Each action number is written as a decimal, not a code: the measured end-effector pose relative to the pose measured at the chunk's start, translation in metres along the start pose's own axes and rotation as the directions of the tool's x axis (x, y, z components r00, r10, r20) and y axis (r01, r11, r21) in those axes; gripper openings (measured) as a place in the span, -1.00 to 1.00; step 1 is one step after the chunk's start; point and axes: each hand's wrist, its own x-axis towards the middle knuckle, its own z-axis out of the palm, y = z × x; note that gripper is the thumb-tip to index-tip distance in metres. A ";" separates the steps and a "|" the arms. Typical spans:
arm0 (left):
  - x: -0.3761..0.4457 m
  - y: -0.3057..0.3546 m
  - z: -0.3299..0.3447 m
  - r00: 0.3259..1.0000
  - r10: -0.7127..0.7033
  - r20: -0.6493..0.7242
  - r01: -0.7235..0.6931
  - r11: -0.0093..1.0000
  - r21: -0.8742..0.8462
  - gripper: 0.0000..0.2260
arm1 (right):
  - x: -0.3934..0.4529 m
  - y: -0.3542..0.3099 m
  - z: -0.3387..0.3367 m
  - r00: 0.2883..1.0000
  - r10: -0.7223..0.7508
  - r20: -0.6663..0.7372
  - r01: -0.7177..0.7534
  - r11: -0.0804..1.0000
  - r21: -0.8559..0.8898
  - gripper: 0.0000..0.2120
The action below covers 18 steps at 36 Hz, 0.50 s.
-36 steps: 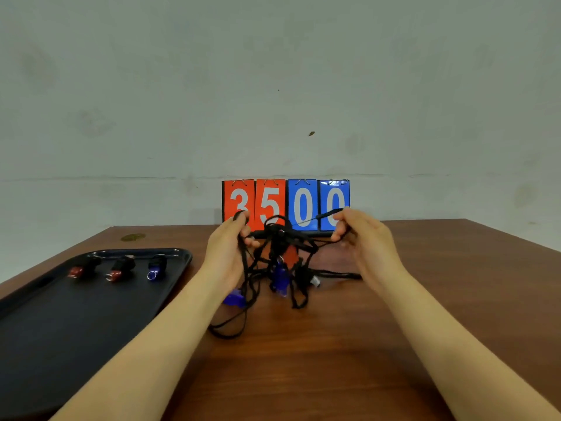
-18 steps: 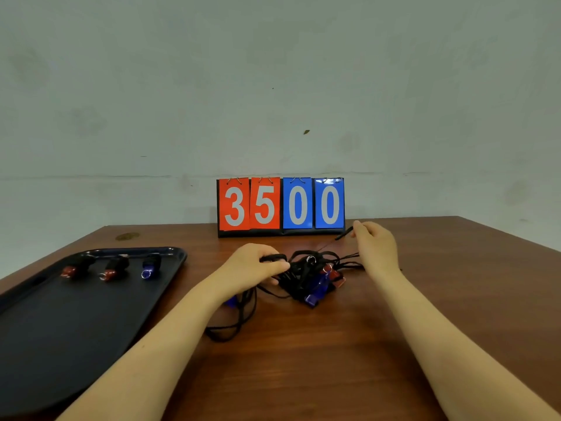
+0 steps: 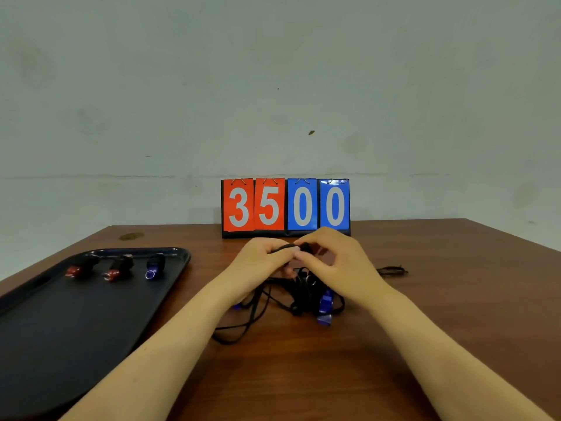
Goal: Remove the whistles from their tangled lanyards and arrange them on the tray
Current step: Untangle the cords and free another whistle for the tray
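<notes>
Three whistles (image 3: 117, 267) in a row inside black tray (image 3: 60, 329); both hands (image 3: 303, 262) pinching tangled black lanyards (image 3: 291, 291) on worktop (image 3: 455, 284).

A tangle of black lanyards (image 3: 299, 294) is bunched on the surface in the middle of the view, with one loop (image 3: 233, 331) trailing toward the near left and a thin end (image 3: 393, 271) lying out to the right. A blue whistle (image 3: 325, 306) is caught in the right side of the tangle. A black tray (image 3: 45, 344) lies to the left. Three whistles are set in a row at its far end: a red whistle (image 3: 79, 268), a second red whistle (image 3: 119, 268) and a blue one (image 3: 154, 265), all apart from each other.
</notes>
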 end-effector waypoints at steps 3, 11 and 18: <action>-0.001 -0.001 0.000 0.999 -0.023 0.024 0.025 0.997 -0.076 -0.85 | 0.001 -0.002 -0.002 0.998 0.059 -0.036 -0.056 0.995 0.085 -0.85; 0.000 0.002 0.003 0.999 -0.004 -0.033 0.002 0.997 -0.074 -0.82 | 0.002 -0.004 0.000 0.964 0.266 -0.022 -0.238 0.894 0.380 -0.90; -0.001 0.001 0.004 1.000 -0.027 -0.009 0.024 0.972 -0.234 -0.79 | 0.004 -0.005 -0.002 0.917 0.390 0.085 -0.353 0.692 0.630 -0.95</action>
